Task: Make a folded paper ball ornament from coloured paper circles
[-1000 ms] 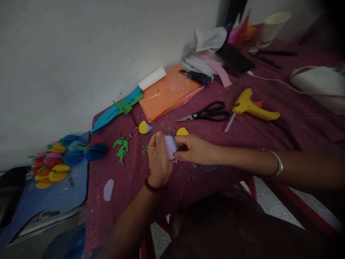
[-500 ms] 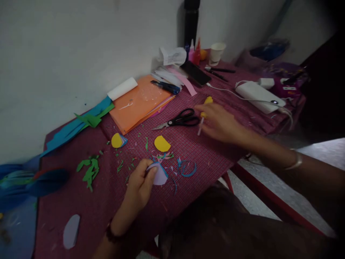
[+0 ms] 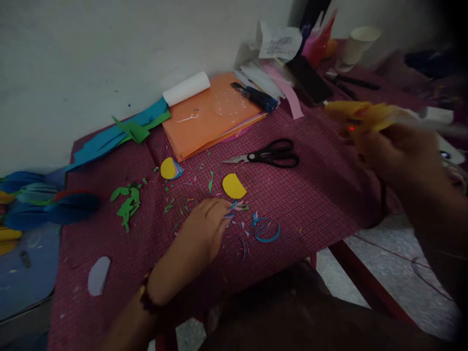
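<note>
My right hand (image 3: 387, 151) is wrapped round a yellow hot glue gun (image 3: 360, 114), raised over the right side of the table. A small red light glows on the gun, and its far end is blurred. Over the table's middle, my left hand (image 3: 201, 226) pinches a folded lilac paper piece (image 3: 228, 216), mostly hidden by the fingers. Just beyond it lies a yellow paper cutout (image 3: 234, 186). Another yellow cutout with blue and lilac layers (image 3: 170, 168) rests farther left. Black-handled scissors (image 3: 274, 153) lie between the two hands, touched by neither.
Green scraps (image 3: 127, 204) and blue paper strips (image 3: 268, 238) litter the checked cloth. Orange sheets (image 3: 197, 129) bear a blue cutter (image 3: 258, 96). At the back are a phone (image 3: 309, 80) and a paper cup (image 3: 360, 46). A pale half-round paper (image 3: 98, 276) lies front left.
My right hand has lifted the glue gun off the table and moved it right. My left hand has turned over, so its paper piece is now mostly covered. The view has shifted.
</note>
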`<state>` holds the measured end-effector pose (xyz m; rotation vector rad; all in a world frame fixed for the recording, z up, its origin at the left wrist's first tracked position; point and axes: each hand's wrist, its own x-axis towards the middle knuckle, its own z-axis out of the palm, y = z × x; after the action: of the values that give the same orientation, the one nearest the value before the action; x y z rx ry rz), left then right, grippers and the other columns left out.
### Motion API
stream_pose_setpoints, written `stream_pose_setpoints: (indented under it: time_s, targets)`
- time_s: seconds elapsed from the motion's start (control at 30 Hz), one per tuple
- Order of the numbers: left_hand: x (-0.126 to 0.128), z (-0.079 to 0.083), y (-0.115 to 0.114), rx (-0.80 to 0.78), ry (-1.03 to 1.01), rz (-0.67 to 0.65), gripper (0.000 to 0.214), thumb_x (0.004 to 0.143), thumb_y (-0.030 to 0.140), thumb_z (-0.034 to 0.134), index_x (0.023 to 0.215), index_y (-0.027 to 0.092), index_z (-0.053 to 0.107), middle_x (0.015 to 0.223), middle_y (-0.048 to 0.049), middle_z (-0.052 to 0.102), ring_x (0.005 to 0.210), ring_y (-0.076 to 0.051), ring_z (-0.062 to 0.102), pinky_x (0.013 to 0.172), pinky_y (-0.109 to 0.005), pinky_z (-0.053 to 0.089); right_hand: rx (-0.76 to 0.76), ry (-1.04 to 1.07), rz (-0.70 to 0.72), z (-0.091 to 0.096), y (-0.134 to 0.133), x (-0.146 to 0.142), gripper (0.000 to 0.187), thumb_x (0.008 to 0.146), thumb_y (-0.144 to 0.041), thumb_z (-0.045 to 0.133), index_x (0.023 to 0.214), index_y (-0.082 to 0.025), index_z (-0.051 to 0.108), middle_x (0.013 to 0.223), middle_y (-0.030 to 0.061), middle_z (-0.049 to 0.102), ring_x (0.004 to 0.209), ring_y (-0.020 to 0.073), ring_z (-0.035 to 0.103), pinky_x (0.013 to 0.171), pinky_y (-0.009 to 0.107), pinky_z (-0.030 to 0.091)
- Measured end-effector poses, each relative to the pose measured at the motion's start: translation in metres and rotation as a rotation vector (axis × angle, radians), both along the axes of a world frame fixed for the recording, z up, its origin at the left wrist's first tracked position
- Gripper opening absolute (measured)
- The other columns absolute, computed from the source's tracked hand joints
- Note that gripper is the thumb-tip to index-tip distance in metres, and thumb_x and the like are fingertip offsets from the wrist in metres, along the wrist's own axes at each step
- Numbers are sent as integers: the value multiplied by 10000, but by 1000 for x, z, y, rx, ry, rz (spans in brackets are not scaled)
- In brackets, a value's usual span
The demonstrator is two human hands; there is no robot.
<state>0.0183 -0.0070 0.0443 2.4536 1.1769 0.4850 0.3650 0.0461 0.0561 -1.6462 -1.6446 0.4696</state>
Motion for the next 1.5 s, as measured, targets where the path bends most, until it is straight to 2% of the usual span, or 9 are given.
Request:
stream_pose_setpoints:
  time_s: [0.07,0.13,0.2,0.3,0.47,0.6,0.83,1.23,1.5]
  targets:
    - [7,-9,-2,129,87,-28,146,895,108,460,985,161,561,1096,-107,657,1045,-220,600,930,-426,516,-91,286,5,13,-10,-23,344,943,-382,443,1213,-249,610,1141,147,672,852,199,661,632,351,442]
    - [15,-19,-4,215,164,-39,160,880,74,461,973,147,569,1183,-124,638,1124,-242,582,977,-445,503,-311,354,208,17,-13,-47,265,922,-377,497,1061,-216,655,1041,131,700,802,181,656,623,316,455]
    - [21,-26,-7,282,221,-57,163,874,57,454,948,128,580,1233,-148,622,1167,-263,574,1006,-453,493,-408,345,456,14,-9,-67,234,908,-382,513,979,-188,624,968,119,698,750,157,632,620,288,462]
    - [26,-33,-8,336,261,-65,156,874,51,449,908,115,588,1245,-177,620,1177,-278,584,1017,-452,492,-386,268,655,5,4,-85,230,916,-364,476,995,-165,559,905,107,663,735,154,598,642,279,473]
    - [27,-39,-7,357,278,-26,134,870,59,463,873,108,589,1190,-191,651,1133,-295,620,981,-453,521,-260,130,760,-1,16,-90,261,927,-348,447,1092,-165,531,876,72,628,754,165,583,704,294,499]
    - [28,-39,-6,373,269,-24,148,886,73,443,874,104,587,1159,-199,666,1106,-293,638,949,-449,540,-184,30,817,-7,20,-90,253,929,-367,449,1035,-185,589,1032,85,642,974,207,611,883,346,498]
    - [30,-37,-6,359,269,-12,154,890,80,435,890,118,584,1161,-180,672,1114,-280,637,943,-428,545,-119,-8,815,-22,26,-92,388,926,-367,477,1265,-183,513,1301,113,557,1168,240,559,1013,408,456]
    - [28,-36,-2,370,208,-4,179,893,85,429,860,115,603,1068,-156,696,1036,-274,670,905,-415,568,-326,-46,827,-14,-6,-65,341,930,-358,482,1217,-196,569,1425,104,467,1257,264,513,1044,418,450]
    - [28,-38,-2,362,193,-4,186,897,91,428,884,95,614,1060,-171,690,1028,-285,669,913,-427,565,-310,21,884,-16,13,-93,393,935,-385,456,1255,-168,521,1320,111,539,1228,245,511,1052,407,423]
